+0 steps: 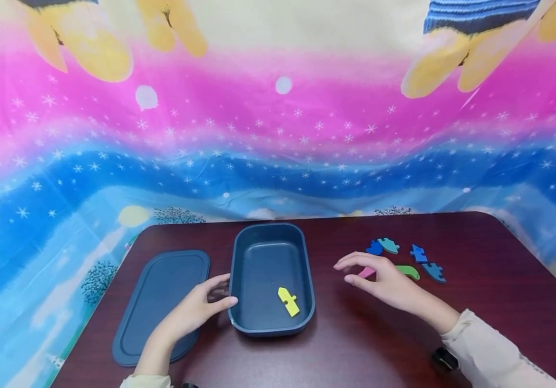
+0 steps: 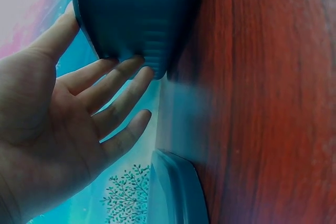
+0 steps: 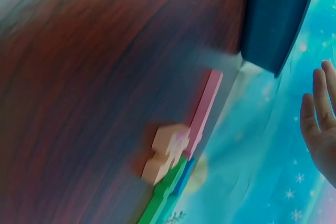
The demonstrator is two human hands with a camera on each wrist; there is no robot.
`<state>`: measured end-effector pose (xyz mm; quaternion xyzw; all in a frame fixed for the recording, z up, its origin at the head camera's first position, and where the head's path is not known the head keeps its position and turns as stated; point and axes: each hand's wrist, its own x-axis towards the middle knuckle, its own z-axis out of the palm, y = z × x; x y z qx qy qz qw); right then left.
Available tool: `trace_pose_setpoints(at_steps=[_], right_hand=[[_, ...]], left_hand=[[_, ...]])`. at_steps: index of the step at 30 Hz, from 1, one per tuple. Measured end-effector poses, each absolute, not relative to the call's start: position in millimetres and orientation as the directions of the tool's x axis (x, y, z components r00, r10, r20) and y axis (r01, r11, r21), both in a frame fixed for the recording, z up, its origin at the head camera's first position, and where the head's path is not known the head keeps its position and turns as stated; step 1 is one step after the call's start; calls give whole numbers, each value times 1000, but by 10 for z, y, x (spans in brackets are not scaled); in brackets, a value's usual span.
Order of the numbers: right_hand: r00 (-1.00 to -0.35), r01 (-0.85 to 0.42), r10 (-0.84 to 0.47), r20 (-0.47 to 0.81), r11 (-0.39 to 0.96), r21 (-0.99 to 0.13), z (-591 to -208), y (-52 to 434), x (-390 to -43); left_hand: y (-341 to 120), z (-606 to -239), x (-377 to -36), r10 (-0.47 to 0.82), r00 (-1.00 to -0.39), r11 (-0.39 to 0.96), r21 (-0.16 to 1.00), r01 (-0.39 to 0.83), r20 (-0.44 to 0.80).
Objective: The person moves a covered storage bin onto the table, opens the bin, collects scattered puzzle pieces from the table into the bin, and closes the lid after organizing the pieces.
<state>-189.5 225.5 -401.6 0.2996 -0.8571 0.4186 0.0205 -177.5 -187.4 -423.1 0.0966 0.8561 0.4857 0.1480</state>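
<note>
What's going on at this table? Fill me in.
A person's left hand touches the side of an open dark blue box, in which one yellow puzzle piece lies. The box's lid lies off to the left. The right hand, holding nothing, hovers right of the box, near a pink puzzle piece and a green puzzle piece. Blue and teal puzzle pieces also lie on the table.

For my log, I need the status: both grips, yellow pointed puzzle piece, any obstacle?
Left grip touching dark blue-grey rectangular plastic-looking box. Right grip empty, apart from box. Yellow piece lying inside box. Nothing visibly blocking box's open top.
</note>
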Motion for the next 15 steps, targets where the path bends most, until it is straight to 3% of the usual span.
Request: trace_pose_setpoints(at_steps=[5,11,15], right_hand=[[-801,-562,-510,313,462,-686,-4055,2406,-1885],[-833,-472,-510,213,456,-754,-4049,2618,-1842],[-851,-468,-479,213,512,-720,-4028,2728,-1838]], left_hand=[[-1880,-4239,-1777,310,-938,498,867,18,-158],[-1872,-4245,-1784,319,-936,492,870,29,-149],[-1877,-4238,-1791,318,-936,490,872,27,-150]])
